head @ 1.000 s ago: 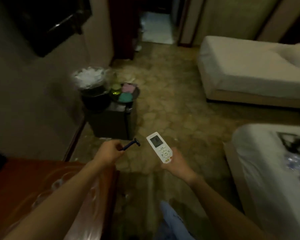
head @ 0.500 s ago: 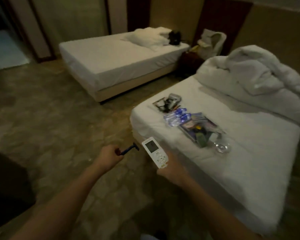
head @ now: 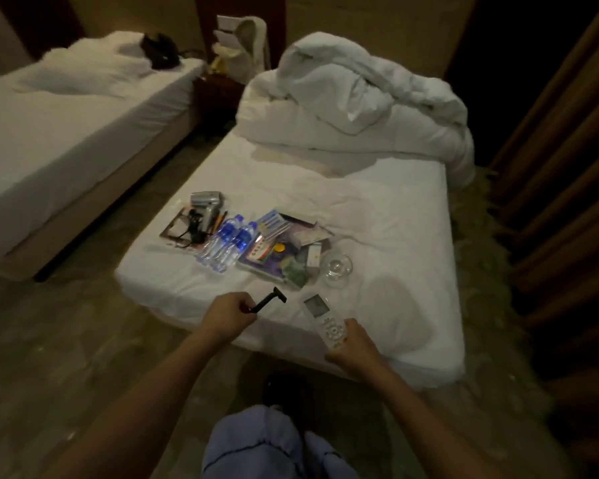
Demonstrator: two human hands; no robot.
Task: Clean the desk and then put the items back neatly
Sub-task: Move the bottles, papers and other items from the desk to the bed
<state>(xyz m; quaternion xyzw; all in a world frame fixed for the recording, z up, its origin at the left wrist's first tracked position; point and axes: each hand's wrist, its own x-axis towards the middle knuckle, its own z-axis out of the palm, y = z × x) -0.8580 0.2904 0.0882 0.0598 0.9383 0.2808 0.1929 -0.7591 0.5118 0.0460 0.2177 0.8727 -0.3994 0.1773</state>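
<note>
Razor pinched by its handle in the left hand, fingers curled shut round the lower end, dark thin plastic, head up and away toward the bed, long axis slanting up to the right. Remote gripped at its lower end by the right hand, fingers wrapped beneath, thumb by the buttons; flat white slab, grey screen at the far end, long axis pointing forward and a little left. Both held over the near edge of the mattress, just short of the pile: clear crinkly bottles with blue labels, glossy booklets, a glass on its side, a silver dryer. Probably next: set both down on bare soft sheet ahead, the right hand nearer the free patch beside the glass. Desk not in view.
</note>
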